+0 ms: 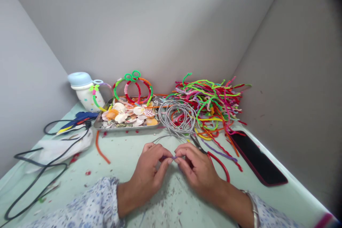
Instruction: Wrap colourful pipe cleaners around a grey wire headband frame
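Observation:
Both hands meet above the near middle of the table. My left hand (152, 165) is closed, its thumb and forefinger pinching a short purple pipe cleaner (174, 157). On the other side my right hand (197, 167) pinches the same purple piece, so only a small bit shows between the fingertips. A thin grey wire end (165, 136) runs close behind my left fingers. Scissors with red handles (219, 164) lie partly under my right hand, their dark blades pointing away. Just beyond the hands rests a coil of grey wire (177, 117).
A metal tray (125, 128) holds seashells (120, 108), with pipe-cleaner rings (138, 91) standing there. Behind right is a heap of coloured pipe cleaners (211, 99). A phone (258, 158) lies right. Left are a white bottle (89, 94), a blue tool (78, 119) and a black cable (50, 164).

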The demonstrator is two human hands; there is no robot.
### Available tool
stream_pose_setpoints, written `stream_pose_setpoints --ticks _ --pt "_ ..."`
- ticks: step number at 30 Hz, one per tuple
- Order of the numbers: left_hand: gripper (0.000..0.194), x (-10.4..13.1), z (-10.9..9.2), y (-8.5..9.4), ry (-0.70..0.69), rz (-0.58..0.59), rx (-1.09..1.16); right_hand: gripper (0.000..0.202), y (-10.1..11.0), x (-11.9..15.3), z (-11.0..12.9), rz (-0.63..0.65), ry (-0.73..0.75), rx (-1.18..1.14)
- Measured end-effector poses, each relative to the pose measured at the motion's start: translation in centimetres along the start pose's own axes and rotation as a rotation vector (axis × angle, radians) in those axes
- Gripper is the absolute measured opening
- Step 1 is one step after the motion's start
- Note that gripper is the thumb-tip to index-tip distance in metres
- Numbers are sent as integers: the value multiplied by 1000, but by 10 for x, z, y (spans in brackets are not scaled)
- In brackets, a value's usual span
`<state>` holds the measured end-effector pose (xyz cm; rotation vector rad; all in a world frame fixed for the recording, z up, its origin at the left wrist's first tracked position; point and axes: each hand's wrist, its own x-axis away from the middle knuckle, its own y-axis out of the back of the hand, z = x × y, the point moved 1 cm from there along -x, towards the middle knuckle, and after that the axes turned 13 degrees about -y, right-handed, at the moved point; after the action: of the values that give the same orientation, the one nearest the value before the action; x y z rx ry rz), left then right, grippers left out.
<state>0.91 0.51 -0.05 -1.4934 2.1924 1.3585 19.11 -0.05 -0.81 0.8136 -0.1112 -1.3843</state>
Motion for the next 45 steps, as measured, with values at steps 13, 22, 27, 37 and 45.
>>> stream_pose_setpoints --ticks 13,22,27,37,45 --pt "12 -1 0 0 17 -7 5 9 3 -2 4 17 -63 -35" --pt "12 -1 0 0 25 1 4 13 4 -4 8 0 -139 -107" --pt "12 1 2 -1 10 6 3 11 2 -4 4 33 -185 -130" --pt "12 0 1 -2 5 17 18 15 3 -4 4 111 -227 -149" --pt "11 0 1 -1 -1 5 23 14 4 -6 5 93 -233 -164"
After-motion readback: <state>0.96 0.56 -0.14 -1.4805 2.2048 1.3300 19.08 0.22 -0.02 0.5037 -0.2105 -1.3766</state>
